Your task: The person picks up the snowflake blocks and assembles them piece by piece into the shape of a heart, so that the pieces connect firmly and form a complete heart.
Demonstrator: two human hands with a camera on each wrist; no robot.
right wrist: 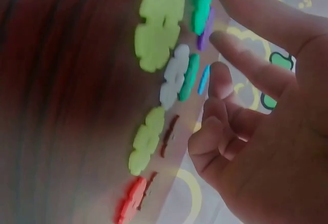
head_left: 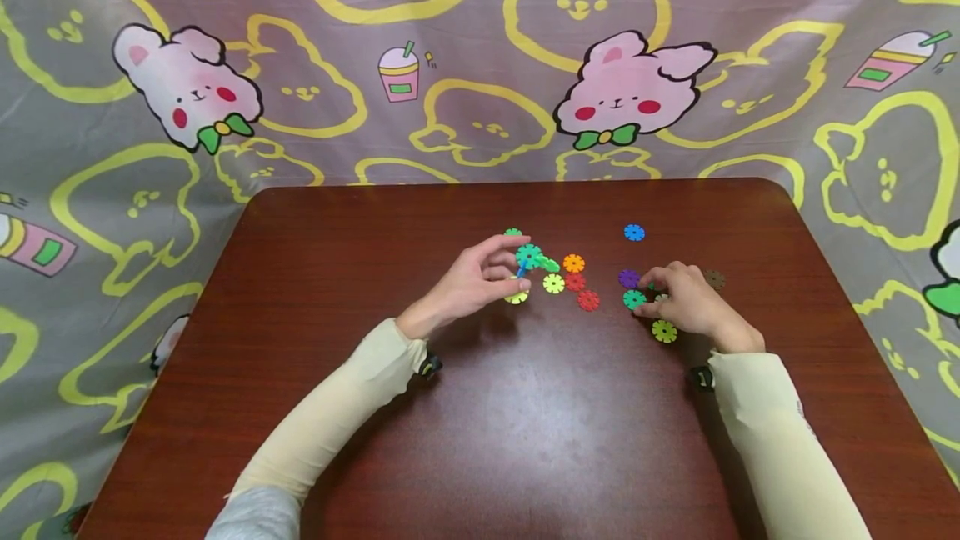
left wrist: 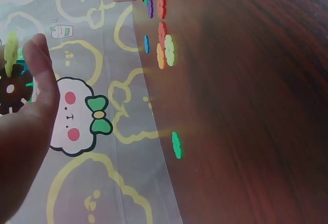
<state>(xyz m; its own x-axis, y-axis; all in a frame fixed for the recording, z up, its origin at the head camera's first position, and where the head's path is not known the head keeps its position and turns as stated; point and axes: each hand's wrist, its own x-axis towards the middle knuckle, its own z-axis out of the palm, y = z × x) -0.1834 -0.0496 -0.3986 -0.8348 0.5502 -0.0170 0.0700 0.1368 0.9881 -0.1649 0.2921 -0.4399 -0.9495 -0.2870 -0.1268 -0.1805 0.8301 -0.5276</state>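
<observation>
My left hand [head_left: 480,277] grips a small cluster of joined notched plastic discs [head_left: 528,256], teal, green, blue and yellow, raised over the table. In the left wrist view, a yellow disc [left wrist: 11,55] and a dark disc [left wrist: 10,93] of the cluster show beside the fingers, which partly hide it. My right hand [head_left: 688,300] reaches down among loose discs on the right, thumb and index finger apart. Its thumb tip is right at a teal-green disc [head_left: 633,299], with a purple disc [head_left: 628,278] by the index fingertip. The other right fingers curl loosely in the right wrist view.
Between the hands lie an orange disc [head_left: 573,262], a pale yellow disc [head_left: 553,283] and red discs [head_left: 588,300]. A blue disc [head_left: 634,232] lies farther back, a yellow-green disc [head_left: 664,331] nearer. A patterned cloth [head_left: 480,48] hangs behind the brown table [head_left: 480,457].
</observation>
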